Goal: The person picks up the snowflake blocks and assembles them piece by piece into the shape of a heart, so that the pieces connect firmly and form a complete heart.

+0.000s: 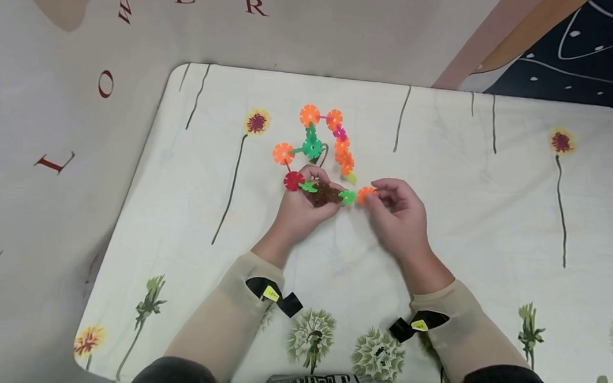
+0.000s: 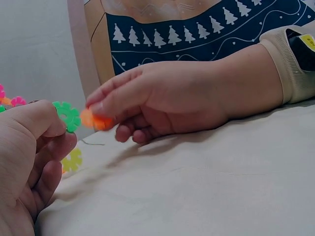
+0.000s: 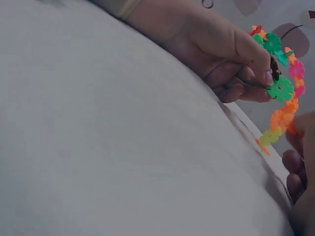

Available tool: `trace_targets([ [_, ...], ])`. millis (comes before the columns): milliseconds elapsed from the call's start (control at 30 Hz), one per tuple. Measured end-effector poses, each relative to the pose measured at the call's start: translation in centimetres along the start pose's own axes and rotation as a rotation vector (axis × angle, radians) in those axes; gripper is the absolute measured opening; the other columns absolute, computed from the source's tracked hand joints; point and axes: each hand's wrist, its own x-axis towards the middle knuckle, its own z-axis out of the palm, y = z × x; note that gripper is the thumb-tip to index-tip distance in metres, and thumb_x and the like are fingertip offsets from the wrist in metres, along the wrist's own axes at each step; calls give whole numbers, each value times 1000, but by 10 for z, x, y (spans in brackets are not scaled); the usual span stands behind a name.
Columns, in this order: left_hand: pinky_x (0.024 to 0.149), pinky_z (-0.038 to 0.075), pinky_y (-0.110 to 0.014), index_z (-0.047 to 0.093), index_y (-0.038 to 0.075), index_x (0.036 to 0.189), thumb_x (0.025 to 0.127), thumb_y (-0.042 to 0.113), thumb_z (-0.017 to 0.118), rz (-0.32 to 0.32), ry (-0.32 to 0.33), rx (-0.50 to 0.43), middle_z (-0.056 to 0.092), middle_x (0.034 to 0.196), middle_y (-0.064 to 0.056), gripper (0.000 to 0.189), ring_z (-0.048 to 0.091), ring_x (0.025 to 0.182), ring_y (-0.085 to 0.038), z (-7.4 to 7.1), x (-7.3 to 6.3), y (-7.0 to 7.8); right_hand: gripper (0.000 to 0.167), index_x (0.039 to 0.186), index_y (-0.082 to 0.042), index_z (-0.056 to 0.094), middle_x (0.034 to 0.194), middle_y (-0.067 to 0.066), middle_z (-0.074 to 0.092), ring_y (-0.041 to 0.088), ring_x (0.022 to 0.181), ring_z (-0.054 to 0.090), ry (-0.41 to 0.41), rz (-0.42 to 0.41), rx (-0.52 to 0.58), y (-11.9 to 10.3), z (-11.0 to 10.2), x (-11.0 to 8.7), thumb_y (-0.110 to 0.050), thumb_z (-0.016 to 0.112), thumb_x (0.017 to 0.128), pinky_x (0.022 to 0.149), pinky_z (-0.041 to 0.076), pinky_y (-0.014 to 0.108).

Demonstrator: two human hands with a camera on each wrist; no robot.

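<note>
Toothed plastic snowflake discs are linked into a chain that loops over the table. My left hand (image 1: 301, 210) grips this chain by its brown discs (image 1: 323, 194), partly hidden by the fingers. A light green disc (image 2: 68, 117) sticks out from the left fingertips. Between thumb and fingers, my right hand (image 1: 401, 219) pinches an orange disc (image 1: 366, 195), its edge right by the green one. From the left hand the chain runs through a red disc (image 1: 294, 181), an orange disc (image 1: 283, 153) and dark green discs (image 1: 311, 147), then round to a yellow-green disc (image 3: 270, 137).
A white cloth with printed flowers covers the table (image 1: 470, 235). Beyond its far edge stands a pale backdrop (image 1: 346, 37) with printed letters, and a dark patterned fabric (image 1: 594, 56) shows at the far right. Both wrists carry black strapped cameras.
</note>
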Motion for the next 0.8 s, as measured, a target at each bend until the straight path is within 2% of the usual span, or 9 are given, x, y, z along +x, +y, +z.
trace_targets([
  [67, 84, 60, -31, 55, 8, 108, 87, -8, 80, 3, 1, 6, 77, 106, -11, 36, 73, 97, -28, 0, 0, -1, 22, 113, 15, 68, 88, -2, 73, 12, 82, 68, 36, -17, 96, 1, -1, 0, 16, 72, 92, 78, 55, 24],
  [167, 85, 60, -32, 55, 7, 109, 87, -7, 80, 8, -1, 5, 76, 105, -11, 36, 74, 96, -29, -1, 0, -2, 23, 113, 17, 70, 88, -4, 74, 10, 81, 69, 43, -41, 134, 2, -2, 0, 18, 72, 90, 79, 56, 24],
  [300, 85, 60, -32, 55, 7, 110, 88, -7, 80, 7, -7, 14, 76, 106, -11, 37, 74, 96, -29, -1, 0, -2, 23, 113, 14, 74, 89, -4, 77, 9, 82, 71, 13, -46, 99, 2, -3, -1, 15, 75, 90, 80, 57, 23],
  [500, 83, 58, -31, 53, 9, 111, 89, -5, 79, -8, -15, 39, 77, 108, -9, 37, 74, 98, -27, -1, -1, -2, 26, 116, 12, 75, 92, 9, 79, 10, 85, 74, -42, -40, 100, 2, -4, -1, 9, 79, 91, 79, 58, 23],
  [700, 85, 59, -31, 54, 8, 112, 90, -5, 80, 1, -16, 34, 76, 108, -10, 37, 74, 98, -27, 0, -1, -1, 37, 119, 9, 76, 97, -6, 80, 9, 80, 71, -84, -36, 55, 1, -5, -2, 18, 80, 84, 73, 57, 21],
  [800, 86, 59, -32, 54, 8, 111, 89, -7, 79, 5, -14, 18, 76, 108, -11, 36, 73, 97, -29, 1, -1, 0, 44, 122, 8, 75, 95, -5, 79, 10, 75, 67, -112, -42, 44, 0, -6, -2, 20, 81, 81, 69, 55, 21],
])
